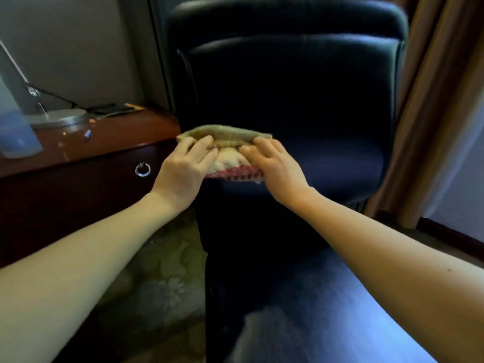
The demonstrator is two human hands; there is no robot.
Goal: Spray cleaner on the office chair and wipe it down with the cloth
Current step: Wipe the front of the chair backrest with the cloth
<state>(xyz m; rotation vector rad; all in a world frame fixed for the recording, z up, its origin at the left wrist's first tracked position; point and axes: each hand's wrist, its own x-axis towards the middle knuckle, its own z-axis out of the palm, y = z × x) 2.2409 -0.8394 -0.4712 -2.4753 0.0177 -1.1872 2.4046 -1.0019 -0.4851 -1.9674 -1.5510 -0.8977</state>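
Note:
A dark padded office chair (301, 87) fills the middle of the head view, its backrest upright and its seat running toward me. A folded cloth (227, 138), olive, cream and red-striped, lies against the lower left of the backrest. My left hand (184, 169) presses on the cloth's left part with straight fingers. The cloth's right part lies under the straight fingers of my right hand (275, 166). No spray bottle is identifiable.
A dark wooden desk (104, 137) with a ring drawer pull (142, 169) stands left of the chair, carrying a monitor stand (57, 117) and small items. A brown curtain (440, 100) hangs at the right. Patterned carpet (162, 271) lies below.

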